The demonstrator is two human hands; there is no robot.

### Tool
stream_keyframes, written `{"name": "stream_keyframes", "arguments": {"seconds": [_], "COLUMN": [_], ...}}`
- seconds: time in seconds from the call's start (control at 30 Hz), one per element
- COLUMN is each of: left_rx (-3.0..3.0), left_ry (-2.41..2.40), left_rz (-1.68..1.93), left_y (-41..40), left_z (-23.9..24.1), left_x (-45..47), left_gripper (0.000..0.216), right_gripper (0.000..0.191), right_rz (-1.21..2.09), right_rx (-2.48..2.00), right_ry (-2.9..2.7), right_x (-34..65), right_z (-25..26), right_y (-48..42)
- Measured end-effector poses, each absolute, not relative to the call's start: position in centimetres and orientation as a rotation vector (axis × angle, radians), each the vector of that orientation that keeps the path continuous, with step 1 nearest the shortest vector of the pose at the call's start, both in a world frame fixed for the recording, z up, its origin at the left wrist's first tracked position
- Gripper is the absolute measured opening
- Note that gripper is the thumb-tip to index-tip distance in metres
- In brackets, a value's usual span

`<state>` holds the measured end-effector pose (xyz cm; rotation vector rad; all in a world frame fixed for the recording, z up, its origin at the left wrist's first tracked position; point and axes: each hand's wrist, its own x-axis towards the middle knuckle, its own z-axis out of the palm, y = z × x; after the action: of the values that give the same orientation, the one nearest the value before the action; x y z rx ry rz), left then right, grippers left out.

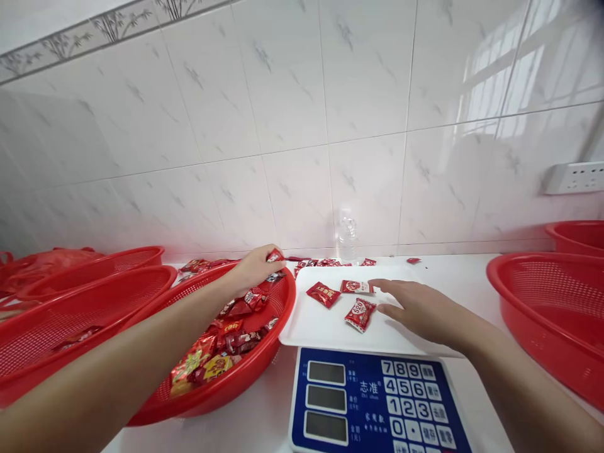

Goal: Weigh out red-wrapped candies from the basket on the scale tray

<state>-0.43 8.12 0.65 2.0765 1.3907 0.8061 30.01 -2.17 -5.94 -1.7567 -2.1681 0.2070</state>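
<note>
My left hand (257, 269) is closed on a small red-wrapped candy (275, 255) above the far right rim of a red plastic basket (283, 327). Inside that basket lie many wrapped candies (240, 340), mostly red, some gold or yellow. Over the white scale tray (306, 330), my right hand (419, 311) has its thumb and fingers apart. Its fingertips reach the right end of a red and white candy packet (355, 287), and the thumb is beside a red "520" packet (360, 314). Another red packet (323, 294) rests to the left on the tray.
A blue scale panel (372, 402) with keys and dark displays sits in front of the tray. A clear plastic bottle (348, 236) stands by the tiled wall, with loose candies (202, 267) along it. More red baskets (141, 286) are at left, others (542, 308) at right.
</note>
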Motion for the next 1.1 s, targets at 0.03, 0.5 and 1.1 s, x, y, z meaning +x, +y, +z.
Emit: {"name": "stream_keyframes", "arguments": {"seconds": [0.03, 0.5, 1.1], "left_rx": [2.077, 2.396, 2.644], "left_ry": [1.345, 1.204, 1.045], "left_rz": [0.793, 0.585, 0.121], "left_y": [7.7, 6.7, 4.2], "left_z": [0.6, -1.9, -2.4], "left_x": [0.6, 6.8, 3.5], "left_gripper": [0.023, 0.027, 0.058], "right_gripper": [0.049, 0.048, 0.046], "right_rz": [0.204, 0.190, 0.347], "right_rx": [-1.759, -1.721, -1.645], "right_ry": [-2.173, -2.188, -2.219], "right_x": [29.9, 29.8, 28.4], "right_z": [-5.9, -4.7, -5.0], "right_y": [-2.2, -3.3, -3.2]}}
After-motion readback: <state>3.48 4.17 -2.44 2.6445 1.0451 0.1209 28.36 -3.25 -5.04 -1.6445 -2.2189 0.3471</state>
